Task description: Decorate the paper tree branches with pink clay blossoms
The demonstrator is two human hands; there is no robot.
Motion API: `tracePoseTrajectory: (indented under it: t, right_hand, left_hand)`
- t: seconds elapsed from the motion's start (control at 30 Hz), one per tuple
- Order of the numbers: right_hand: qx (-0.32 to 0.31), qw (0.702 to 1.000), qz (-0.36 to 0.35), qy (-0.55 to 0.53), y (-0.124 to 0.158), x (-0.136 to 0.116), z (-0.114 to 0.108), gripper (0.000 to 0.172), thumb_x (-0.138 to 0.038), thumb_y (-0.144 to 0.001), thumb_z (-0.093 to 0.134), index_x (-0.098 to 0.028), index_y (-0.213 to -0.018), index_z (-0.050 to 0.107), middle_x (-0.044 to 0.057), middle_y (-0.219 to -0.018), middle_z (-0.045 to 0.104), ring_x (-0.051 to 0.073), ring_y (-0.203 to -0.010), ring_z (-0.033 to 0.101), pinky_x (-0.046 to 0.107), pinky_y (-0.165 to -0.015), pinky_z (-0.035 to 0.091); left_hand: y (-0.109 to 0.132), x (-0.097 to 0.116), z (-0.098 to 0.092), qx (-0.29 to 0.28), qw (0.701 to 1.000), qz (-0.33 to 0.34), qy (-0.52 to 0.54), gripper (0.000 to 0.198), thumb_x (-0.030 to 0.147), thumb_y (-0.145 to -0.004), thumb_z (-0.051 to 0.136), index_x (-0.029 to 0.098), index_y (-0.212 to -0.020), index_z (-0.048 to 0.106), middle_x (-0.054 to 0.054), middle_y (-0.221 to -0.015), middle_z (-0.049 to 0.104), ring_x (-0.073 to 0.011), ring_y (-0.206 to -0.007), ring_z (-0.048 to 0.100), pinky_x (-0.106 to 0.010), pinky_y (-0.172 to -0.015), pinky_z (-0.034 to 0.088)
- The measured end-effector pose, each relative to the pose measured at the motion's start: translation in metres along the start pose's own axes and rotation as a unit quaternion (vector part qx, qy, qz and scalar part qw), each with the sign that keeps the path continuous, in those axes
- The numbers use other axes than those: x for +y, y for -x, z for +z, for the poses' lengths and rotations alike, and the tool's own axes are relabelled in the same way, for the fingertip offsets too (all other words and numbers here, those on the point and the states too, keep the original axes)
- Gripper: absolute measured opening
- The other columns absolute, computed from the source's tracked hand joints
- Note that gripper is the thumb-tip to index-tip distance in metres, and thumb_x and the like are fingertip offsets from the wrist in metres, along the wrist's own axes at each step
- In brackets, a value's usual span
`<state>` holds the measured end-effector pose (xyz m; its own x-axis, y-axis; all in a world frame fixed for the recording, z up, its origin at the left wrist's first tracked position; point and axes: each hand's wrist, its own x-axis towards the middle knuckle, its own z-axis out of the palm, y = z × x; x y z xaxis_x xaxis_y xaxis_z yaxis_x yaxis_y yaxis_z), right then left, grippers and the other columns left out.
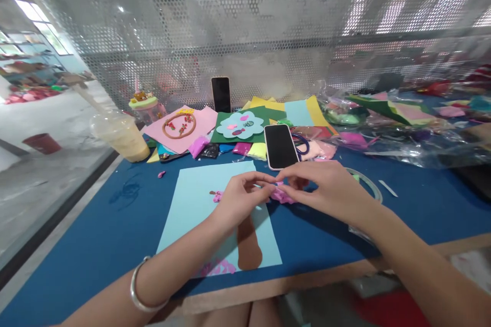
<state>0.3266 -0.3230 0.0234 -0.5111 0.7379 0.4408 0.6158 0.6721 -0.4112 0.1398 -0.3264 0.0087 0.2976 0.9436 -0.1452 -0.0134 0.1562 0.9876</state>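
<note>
Near the upper right edge of a light blue sheet (pixel 192 214), my left hand (pixel 245 196) and my right hand (pixel 326 186) meet fingertip to fingertip. Both are closed in a pinch at a lump of pink modelling clay (pixel 283 195), which the fingers partly cover. On the sheet is a brown tree-trunk shape (pixel 249 248), its top hidden by my left hand. Small pink clay bits (pixel 218 266) lie along the sheet's lower edge, and a pink-and-brown piece (pixel 217 195) sits left of my fingers.
Behind my hands lies a phone (pixel 282 147); another phone (pixel 221 94) stands against the perforated metal panel (pixel 268 25). A drink cup (pixel 123 135) is at the table's left edge. Coloured clay packets (pixel 257 150), a pink card (pixel 153 130) and plastic bags (pixel 402 138) line the back.
</note>
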Motion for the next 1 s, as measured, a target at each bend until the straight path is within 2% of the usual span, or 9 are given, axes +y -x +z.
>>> tracePoseTrajectory:
  t: [0.27,0.5,0.73,0.87,1.0]
  right_hand:
    - [-0.021,0.993,-0.080,0.089,-0.0043,-0.0004,-0.0112,0.009,-0.021,-0.086,0.059,-0.021,-0.092,0.067,-0.003,-0.076,0.069,0.012,-0.066,0.062,0.023,-0.058,0.038]
    - [-0.038,0.995,-0.075,0.062,-0.0069,0.0028,-0.0093,0.008,-0.022,-0.086,0.061,-0.023,-0.092,0.066,-0.006,-0.077,0.068,0.011,-0.067,0.061,0.022,-0.059,0.037]
    - [-0.039,0.992,-0.087,0.081,-0.0059,0.0052,-0.0101,0.009,-0.025,-0.089,0.058,-0.022,-0.091,0.066,-0.003,-0.074,0.067,0.013,-0.067,0.061,0.024,-0.058,0.037]
    - [-0.047,0.987,-0.110,0.103,-0.0073,0.0046,-0.0109,0.016,-0.027,-0.092,0.052,-0.022,-0.092,0.067,-0.001,-0.077,0.069,0.014,-0.068,0.062,0.026,-0.060,0.039]
    - [-0.028,0.995,-0.075,0.058,-0.0049,0.0033,-0.0107,0.017,-0.028,-0.090,0.054,-0.025,-0.102,0.067,-0.002,-0.074,0.068,0.012,-0.065,0.062,0.024,-0.059,0.042]
  left_hand:
    - [-0.0048,-0.0035,0.0027,-0.012,0.999,0.003,0.038,0.026,0.036,-0.063,0.078,0.015,-0.075,0.070,-0.001,-0.066,0.064,-0.0080,-0.056,0.051,-0.021,-0.059,0.041]
    - [-0.0066,-0.0048,0.0010,0.000,0.999,-0.014,0.047,0.030,0.034,-0.052,0.085,0.015,-0.070,0.070,0.001,-0.061,0.062,-0.0081,-0.055,0.051,-0.021,-0.057,0.041]
    - [-0.0045,-0.0010,0.0015,-0.005,0.998,-0.031,0.058,0.032,0.038,-0.056,0.083,0.014,-0.075,0.073,-0.001,-0.060,0.062,-0.0083,-0.055,0.049,-0.022,-0.058,0.041]
    - [-0.0055,-0.0013,0.0016,-0.001,0.996,-0.048,0.077,0.031,0.035,-0.052,0.085,0.015,-0.072,0.073,0.000,-0.059,0.061,-0.0083,-0.054,0.049,-0.022,-0.059,0.041]
    - [-0.0041,-0.0022,0.0008,-0.004,0.994,-0.053,0.091,0.031,0.037,-0.053,0.084,0.014,-0.070,0.072,0.000,-0.060,0.061,-0.0084,-0.054,0.050,-0.021,-0.058,0.041]
